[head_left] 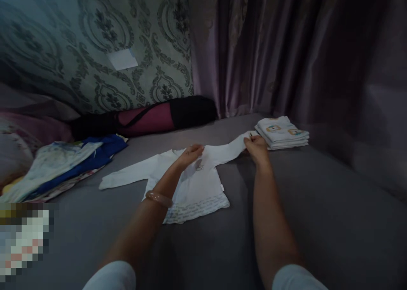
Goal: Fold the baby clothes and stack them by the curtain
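A small white long-sleeved shirt lies spread out on the grey bed sheet, its printed hem towards me. My left hand is closed on the shirt near the neckline and shoulder. At the end of the sleeve on the right, my right hand pinches the cuff and holds it a little off the sheet. The sleeve is drawn out straight between the two hands. The other sleeve lies flat to the left. A bracelet circles my left wrist.
A folded stack of white printed cloths sits just beyond my right hand. Loose clothes are heaped at the left. A long black and maroon bag rests along the patterned wall; purple curtains hang behind. A blurred patch covers the lower left corner.
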A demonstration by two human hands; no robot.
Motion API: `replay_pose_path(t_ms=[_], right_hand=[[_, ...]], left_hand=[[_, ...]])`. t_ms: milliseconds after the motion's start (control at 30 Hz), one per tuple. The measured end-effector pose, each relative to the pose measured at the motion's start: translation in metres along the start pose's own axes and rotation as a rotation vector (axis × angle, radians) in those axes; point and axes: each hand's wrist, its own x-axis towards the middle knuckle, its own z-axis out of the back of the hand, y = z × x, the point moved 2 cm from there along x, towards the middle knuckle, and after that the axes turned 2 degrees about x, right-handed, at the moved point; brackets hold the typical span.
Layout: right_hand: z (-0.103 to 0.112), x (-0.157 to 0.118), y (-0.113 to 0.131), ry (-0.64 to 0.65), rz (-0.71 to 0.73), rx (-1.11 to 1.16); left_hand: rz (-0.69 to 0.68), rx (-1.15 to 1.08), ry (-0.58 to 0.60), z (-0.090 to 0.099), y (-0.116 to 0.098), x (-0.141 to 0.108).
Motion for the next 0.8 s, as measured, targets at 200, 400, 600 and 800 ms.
replay_pose_path(t_ms=[200, 400, 600, 800], right_hand=[[-0.023, -0.034, 0.064, 0.023, 0.307, 0.274], [-0.026, -0.071, 0.098, 0.380, 0.548, 0.228], [-0.026, -0.101, 0.103, 0.659, 0.682, -0.163], [-0.093, -0.125, 0.093, 0.748, 0.559, -0.421]], left_hand=[[0.179, -0.630, 0.132, 0.010, -0.057, -0.001], [0.236, -0.600, 0.035, 0.014, -0.078, 0.018], [0.183, -0.549, -0.244, 0.017, -0.081, 0.026], [0.177, -0.570, -0.208, 0.029, -0.082, 0.016]])
